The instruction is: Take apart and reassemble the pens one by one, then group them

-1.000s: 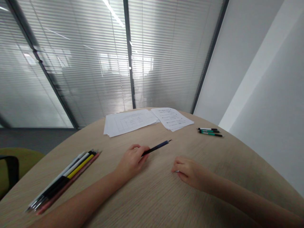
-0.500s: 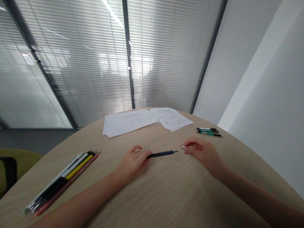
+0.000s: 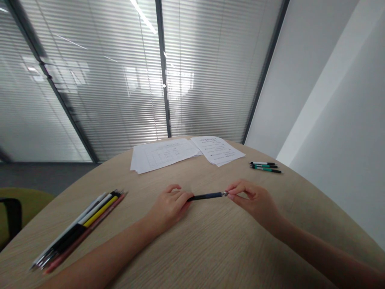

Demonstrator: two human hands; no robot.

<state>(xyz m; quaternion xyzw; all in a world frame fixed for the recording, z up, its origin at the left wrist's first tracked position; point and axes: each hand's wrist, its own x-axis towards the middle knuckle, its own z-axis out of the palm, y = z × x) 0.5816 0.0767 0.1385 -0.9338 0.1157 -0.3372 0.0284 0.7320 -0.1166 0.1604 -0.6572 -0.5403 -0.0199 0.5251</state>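
Note:
My left hand point(image 3: 172, 204) rests on the table and grips one end of a slim dark pen point(image 3: 208, 196), which lies nearly level and points to the right. At the pen's right end, the thumb and forefinger of my right hand point(image 3: 251, 197) are pinched on a small silvery metal piece point(image 3: 225, 194). This piece meets the pen's end; whether it is seated there I cannot tell, as the fingertips partly cover it.
Long pens and pencils point(image 3: 80, 228), white, black, yellow and pinkish, lie at the left. Three green, white and black pens point(image 3: 264, 167) lie at the right. Printed papers point(image 3: 165, 154) are spread at the back of the rounded wooden table point(image 3: 192, 257). A green chair point(image 3: 27, 208) stands beyond its left edge.
My right hand has moved slightly left and down, bringing the small metal piece from just off the pen's end to contact with it. The left hand and pen have barely moved.

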